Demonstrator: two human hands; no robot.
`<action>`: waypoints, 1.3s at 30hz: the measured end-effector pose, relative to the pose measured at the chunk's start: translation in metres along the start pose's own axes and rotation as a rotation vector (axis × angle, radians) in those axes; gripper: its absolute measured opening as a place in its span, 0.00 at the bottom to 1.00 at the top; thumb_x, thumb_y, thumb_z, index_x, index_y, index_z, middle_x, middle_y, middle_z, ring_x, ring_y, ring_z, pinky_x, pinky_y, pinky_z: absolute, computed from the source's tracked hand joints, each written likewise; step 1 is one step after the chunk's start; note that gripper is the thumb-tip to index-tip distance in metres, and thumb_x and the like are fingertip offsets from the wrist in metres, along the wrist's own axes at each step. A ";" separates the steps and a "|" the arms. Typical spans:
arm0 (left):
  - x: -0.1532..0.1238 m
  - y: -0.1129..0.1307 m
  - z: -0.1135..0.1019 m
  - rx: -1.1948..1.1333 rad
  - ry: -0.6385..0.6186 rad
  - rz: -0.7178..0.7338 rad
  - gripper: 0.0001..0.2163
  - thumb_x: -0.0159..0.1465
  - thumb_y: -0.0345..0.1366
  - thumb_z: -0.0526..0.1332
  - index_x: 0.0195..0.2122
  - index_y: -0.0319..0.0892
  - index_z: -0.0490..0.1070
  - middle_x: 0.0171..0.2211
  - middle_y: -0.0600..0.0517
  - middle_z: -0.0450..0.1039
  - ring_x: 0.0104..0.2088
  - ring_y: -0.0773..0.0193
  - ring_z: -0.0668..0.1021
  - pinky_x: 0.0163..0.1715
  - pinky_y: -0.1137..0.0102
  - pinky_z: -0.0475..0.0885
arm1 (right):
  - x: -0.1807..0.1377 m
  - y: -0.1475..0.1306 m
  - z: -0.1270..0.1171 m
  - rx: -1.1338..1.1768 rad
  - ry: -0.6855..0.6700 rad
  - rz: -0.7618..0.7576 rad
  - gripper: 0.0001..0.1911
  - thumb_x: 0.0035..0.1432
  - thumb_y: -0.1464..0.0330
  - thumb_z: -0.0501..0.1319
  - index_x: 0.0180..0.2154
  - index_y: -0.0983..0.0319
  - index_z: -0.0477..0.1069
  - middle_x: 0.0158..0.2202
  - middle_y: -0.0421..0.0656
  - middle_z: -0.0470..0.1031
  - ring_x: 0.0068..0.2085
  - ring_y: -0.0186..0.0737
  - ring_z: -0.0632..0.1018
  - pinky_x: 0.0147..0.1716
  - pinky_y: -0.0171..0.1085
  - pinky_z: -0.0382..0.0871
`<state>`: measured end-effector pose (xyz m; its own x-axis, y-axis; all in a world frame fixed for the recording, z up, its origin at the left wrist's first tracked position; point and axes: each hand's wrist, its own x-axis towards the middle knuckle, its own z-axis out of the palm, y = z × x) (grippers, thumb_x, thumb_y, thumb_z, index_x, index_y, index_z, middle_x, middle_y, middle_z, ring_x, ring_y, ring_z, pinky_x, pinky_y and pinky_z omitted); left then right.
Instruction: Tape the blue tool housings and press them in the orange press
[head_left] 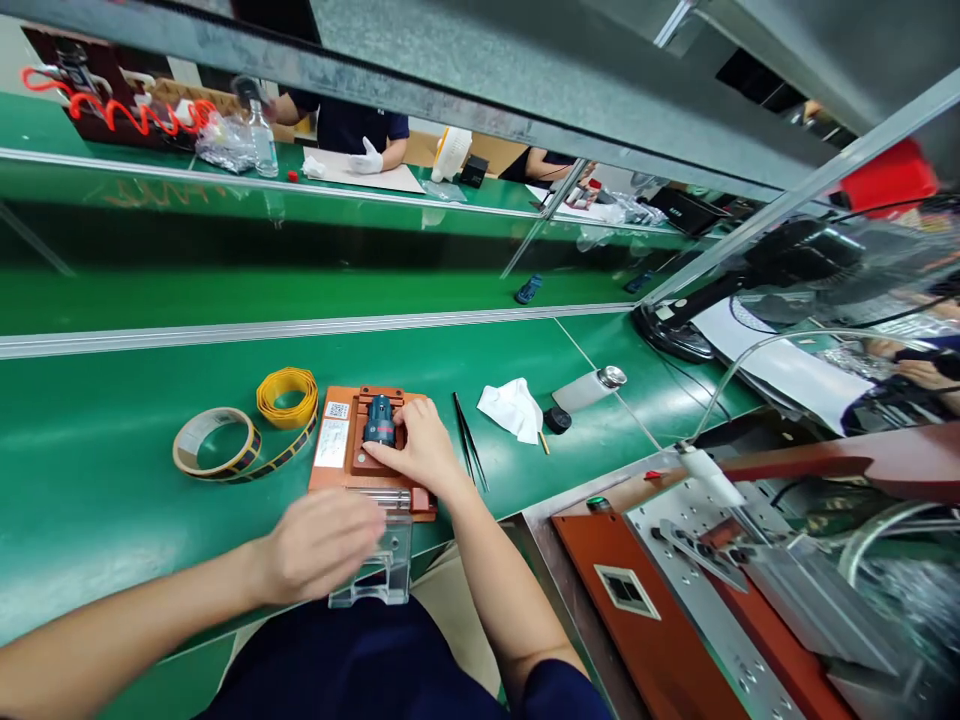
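Observation:
A small dark blue plastic housing with red lettering lies in the recess of a reddish-brown fixture. My right hand reaches over the fixture, its thumb and index finger closed against the lower end and right side of that housing. A hinged transparent cover hangs down at the fixture's near edge. My left hand, slightly blurred, is above the cover with fingers stretched out and nothing visible in it. Whether it touches the cover I cannot tell. White labels are stuck on the fixture's left side.
Left of the fixture stand a label roll and a yellow coil. On its right lie black tweezers, a white cloth, a white bottle and a black cap. A metal-and-brown machine fills the right. Co-workers sit beyond the partition.

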<state>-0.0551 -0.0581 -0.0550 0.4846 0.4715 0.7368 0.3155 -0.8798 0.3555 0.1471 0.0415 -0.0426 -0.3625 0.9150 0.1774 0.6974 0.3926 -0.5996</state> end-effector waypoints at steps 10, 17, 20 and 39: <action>0.105 -0.060 -0.010 -0.893 0.267 -1.037 0.24 0.58 0.51 0.72 0.50 0.39 0.77 0.46 0.42 0.80 0.42 0.57 0.81 0.40 0.69 0.78 | -0.027 -0.032 -0.032 0.422 0.155 0.004 0.26 0.53 0.55 0.71 0.49 0.59 0.68 0.47 0.47 0.78 0.46 0.45 0.79 0.48 0.44 0.74; 0.111 -0.039 0.004 -0.941 0.410 -0.963 0.20 0.57 0.47 0.74 0.45 0.40 0.80 0.44 0.44 0.80 0.42 0.61 0.80 0.44 0.72 0.75 | -0.030 -0.029 -0.011 0.923 0.000 0.240 0.22 0.63 0.46 0.59 0.42 0.58 0.66 0.25 0.35 0.67 0.21 0.31 0.65 0.19 0.31 0.60; 0.108 -0.041 0.005 -1.015 0.401 -0.988 0.20 0.57 0.46 0.74 0.45 0.40 0.80 0.44 0.44 0.80 0.43 0.60 0.80 0.44 0.71 0.76 | -0.028 -0.031 -0.002 1.005 0.065 0.266 0.23 0.65 0.45 0.55 0.44 0.58 0.68 0.26 0.37 0.65 0.21 0.31 0.62 0.20 0.32 0.58; 0.105 -0.044 0.002 -0.199 0.174 -0.874 0.14 0.68 0.46 0.56 0.30 0.43 0.68 0.28 0.56 0.69 0.32 0.65 0.70 0.35 0.69 0.62 | -0.033 -0.042 -0.002 0.774 -0.093 0.189 0.25 0.70 0.47 0.49 0.50 0.60 0.68 0.33 0.43 0.73 0.29 0.36 0.72 0.28 0.36 0.68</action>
<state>-0.0169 0.0303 0.0057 0.0046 0.9733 0.2293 0.3581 -0.2157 0.9084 0.1306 -0.0054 -0.0219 -0.3545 0.9347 -0.0264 0.1375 0.0242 -0.9902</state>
